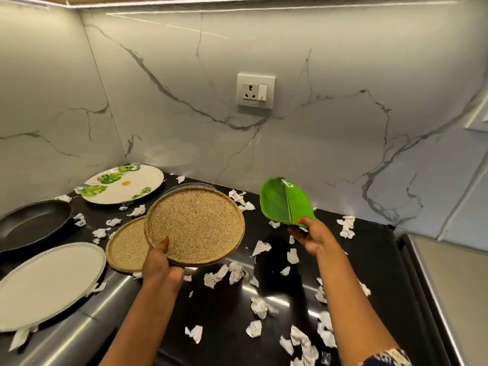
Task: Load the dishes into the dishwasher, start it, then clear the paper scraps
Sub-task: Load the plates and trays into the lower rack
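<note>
Your left hand (161, 262) grips the near rim of a speckled tan plate (195, 223), thumb curled over the top and fingers hidden beneath, holding it tilted above the black counter (227, 326). A second tan plate (124, 249) lies flat below its left edge, and a blue-rimmed plate (190, 184) peeks out behind it. Your right hand (309, 237) pinches the near end of a green leaf-shaped plate (282, 202), raised off the counter and tilted. At the left sit a leaf-printed white plate (124, 186), a black pan (31, 223) and a plain grey plate (47, 283). Crumpled paper scraps (260, 307) lie scattered across the counter, thickest near your right forearm
</note>
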Available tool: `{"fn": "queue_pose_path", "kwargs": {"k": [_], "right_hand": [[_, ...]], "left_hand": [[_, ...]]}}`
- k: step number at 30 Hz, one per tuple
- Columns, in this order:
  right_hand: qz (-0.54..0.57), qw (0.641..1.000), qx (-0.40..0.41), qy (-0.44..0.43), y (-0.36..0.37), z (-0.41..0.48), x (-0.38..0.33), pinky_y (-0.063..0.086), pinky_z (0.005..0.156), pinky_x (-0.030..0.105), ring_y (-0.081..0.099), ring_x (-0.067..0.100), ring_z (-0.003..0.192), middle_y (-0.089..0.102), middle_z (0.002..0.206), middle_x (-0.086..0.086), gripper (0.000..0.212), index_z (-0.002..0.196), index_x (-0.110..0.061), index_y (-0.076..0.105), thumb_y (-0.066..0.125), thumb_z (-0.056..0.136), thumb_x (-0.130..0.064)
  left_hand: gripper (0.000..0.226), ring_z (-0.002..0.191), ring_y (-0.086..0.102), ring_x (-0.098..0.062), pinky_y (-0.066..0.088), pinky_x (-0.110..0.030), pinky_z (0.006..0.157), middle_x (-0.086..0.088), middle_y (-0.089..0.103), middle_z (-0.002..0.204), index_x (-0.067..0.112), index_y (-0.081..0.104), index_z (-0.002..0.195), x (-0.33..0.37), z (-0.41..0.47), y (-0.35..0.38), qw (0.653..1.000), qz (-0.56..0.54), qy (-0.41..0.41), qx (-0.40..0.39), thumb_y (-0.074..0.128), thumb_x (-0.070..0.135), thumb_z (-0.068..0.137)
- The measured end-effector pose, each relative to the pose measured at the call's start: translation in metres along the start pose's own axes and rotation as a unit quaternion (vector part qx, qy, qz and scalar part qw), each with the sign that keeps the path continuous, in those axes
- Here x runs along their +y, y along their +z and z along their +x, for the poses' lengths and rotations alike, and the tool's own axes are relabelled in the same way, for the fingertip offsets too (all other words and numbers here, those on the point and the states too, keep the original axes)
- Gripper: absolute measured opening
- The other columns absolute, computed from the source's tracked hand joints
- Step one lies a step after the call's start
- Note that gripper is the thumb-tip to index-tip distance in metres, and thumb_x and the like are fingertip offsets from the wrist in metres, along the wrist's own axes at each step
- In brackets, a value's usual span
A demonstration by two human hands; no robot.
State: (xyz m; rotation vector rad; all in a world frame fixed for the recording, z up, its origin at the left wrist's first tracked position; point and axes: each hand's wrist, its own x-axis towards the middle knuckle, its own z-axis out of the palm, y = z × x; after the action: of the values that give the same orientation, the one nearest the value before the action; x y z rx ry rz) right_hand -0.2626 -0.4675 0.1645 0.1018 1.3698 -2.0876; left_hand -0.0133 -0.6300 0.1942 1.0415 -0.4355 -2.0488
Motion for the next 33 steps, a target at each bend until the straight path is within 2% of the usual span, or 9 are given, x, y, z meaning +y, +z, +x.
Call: {"fn": "queue_pose_path", "kwargs": {"k": [5,8,11,14,16,22,25,28,33], "right_hand": [[0.038,0.999,-0.009,0.019,-0.038,-0.129,0.037,0.054,0.041,0.033,0.066,0.022,0.047,0.067,0.054,0.011,0.022,0.087,0.0,0.053,0.036,0.087,0.014],[0.006,0.999,0.03,-0.011,-0.075,-0.214,0.07,0.055,0.043,0.034,0.067,0.022,0.053,0.068,0.057,0.006,0.024,0.101,-0.003,0.054,0.042,0.086,0.012],[-0.022,0.995,0.075,-0.055,-0.115,-0.295,0.108,0.055,0.044,0.032,0.067,0.016,0.058,0.07,0.062,-0.001,0.025,0.099,-0.015,0.057,0.048,0.088,0.005],[-0.047,0.987,0.125,-0.09,-0.158,-0.371,0.148,0.056,0.047,0.032,0.066,0.017,0.065,0.069,0.075,0.0,0.022,0.094,-0.019,0.059,0.05,0.089,0.001],[-0.069,0.977,0.165,-0.115,-0.189,-0.419,0.17,0.053,0.046,0.026,0.066,0.012,0.059,0.07,0.073,-0.002,0.02,0.095,-0.018,0.061,0.052,0.09,-0.001],[-0.22,0.924,0.285,-0.127,-0.294,-0.55,0.216,0.051,0.078,0.039,0.064,0.023,0.079,0.07,0.082,-0.006,0.024,0.098,-0.022,0.062,0.054,0.09,-0.002],[-0.313,0.894,0.299,-0.114,-0.323,-0.58,0.223,0.047,0.078,0.034,0.062,0.022,0.084,0.065,0.09,0.002,0.024,0.104,-0.022,0.058,0.05,0.093,-0.003],[-0.422,0.831,0.357,-0.06,-0.373,-0.601,0.24,0.038,0.074,0.032,0.059,0.032,0.091,0.06,0.094,0.011,0.021,0.112,-0.009,0.057,0.047,0.094,-0.004],[-0.448,0.782,0.434,0.008,-0.444,-0.58,0.278,0.043,0.075,0.036,0.058,0.035,0.091,0.062,0.106,0.024,0.03,0.124,-0.003,0.05,0.043,0.095,-0.004]], "left_hand": [[0.03,0.118,0.049,-0.031,0.036,-0.054,0.1,-0.011,0.056,0.121,0.014,0.048,0.129,-0.005,-0.058,-0.056,0.998,0.042,0.022,-0.051,0.043,0.017,0.1],[0.018,0.114,0.056,-0.03,0.041,-0.056,0.097,-0.008,0.061,0.118,0.019,0.057,0.113,-0.016,-0.085,-0.113,0.994,0.063,0.035,-0.081,0.049,0.017,0.097],[0.032,0.109,0.06,-0.025,0.046,-0.054,0.093,-0.005,0.064,0.122,0.02,0.055,0.128,-0.034,-0.122,-0.174,0.989,0.09,0.061,-0.104,0.048,0.016,0.097],[0.021,0.094,0.068,-0.013,0.058,-0.04,0.078,0.006,0.073,0.099,0.022,0.061,0.109,-0.052,-0.177,-0.235,0.981,0.128,0.071,-0.131,0.047,0.012,0.097],[0.017,0.09,0.069,-0.009,0.058,-0.037,0.078,0.006,0.072,0.102,0.022,0.061,0.102,-0.066,-0.21,-0.274,0.978,0.157,0.059,-0.124,0.048,0.013,0.097],[0.013,0.097,0.065,-0.013,0.056,-0.035,0.08,0.006,0.07,0.1,0.025,0.06,0.103,-0.118,-0.286,-0.358,0.962,0.242,-0.009,-0.13,0.051,0.019,0.095],[0.012,0.091,0.066,-0.01,0.058,-0.032,0.073,0.008,0.072,0.09,0.023,0.06,0.102,-0.141,-0.301,-0.374,0.958,0.257,-0.023,-0.124,0.05,0.019,0.096],[0.014,0.092,0.063,-0.012,0.053,-0.037,0.079,0.003,0.067,0.1,0.021,0.059,0.106,-0.187,-0.322,-0.399,0.949,0.294,-0.048,-0.1,0.049,0.022,0.097],[0.022,0.093,0.062,-0.014,0.05,-0.035,0.079,0.007,0.071,0.093,0.026,0.059,0.099,-0.265,-0.339,-0.421,0.943,0.313,-0.078,-0.075,0.06,0.04,0.081]]}}
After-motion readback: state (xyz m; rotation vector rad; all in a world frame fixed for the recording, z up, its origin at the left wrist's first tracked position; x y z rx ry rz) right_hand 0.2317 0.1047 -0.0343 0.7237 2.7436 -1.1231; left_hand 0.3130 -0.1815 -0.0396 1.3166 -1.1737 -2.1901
